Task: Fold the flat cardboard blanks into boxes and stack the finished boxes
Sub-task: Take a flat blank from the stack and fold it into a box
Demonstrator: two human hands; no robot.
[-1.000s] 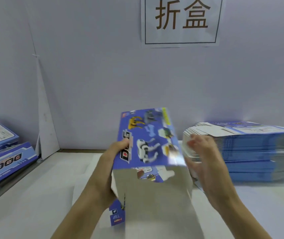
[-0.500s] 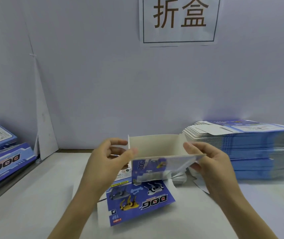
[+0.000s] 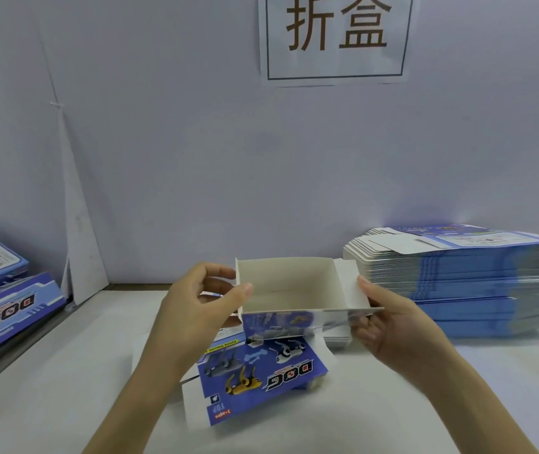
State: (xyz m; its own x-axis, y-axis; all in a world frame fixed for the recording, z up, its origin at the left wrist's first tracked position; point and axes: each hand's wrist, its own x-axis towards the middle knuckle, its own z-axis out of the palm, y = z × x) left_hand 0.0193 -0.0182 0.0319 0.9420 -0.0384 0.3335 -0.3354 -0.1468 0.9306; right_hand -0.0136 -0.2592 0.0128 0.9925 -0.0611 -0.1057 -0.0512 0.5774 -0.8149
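A half-formed blue box (image 3: 288,290) with a white inside sits opened in front of me, its printed lid panel lying toward me on the table. My left hand (image 3: 196,309) pinches the box's left wall, thumb on the near corner. My right hand (image 3: 389,322) grips the white flap sticking out on the right side. A tall stack of flat blanks (image 3: 464,276) lies to the right. Finished blue boxes (image 3: 6,306) are piled at the far left.
A white table (image 3: 48,404) carries everything. A grey partition wall with a paper sign (image 3: 337,37) stands behind. A white folded card (image 3: 78,250) leans in the left corner. A dark ledge (image 3: 16,355) runs along the table's left edge.
The box went from held upright with its printed face toward me to lying opened on the table. Both hands shifted to its side walls; since half a second ago little has moved.
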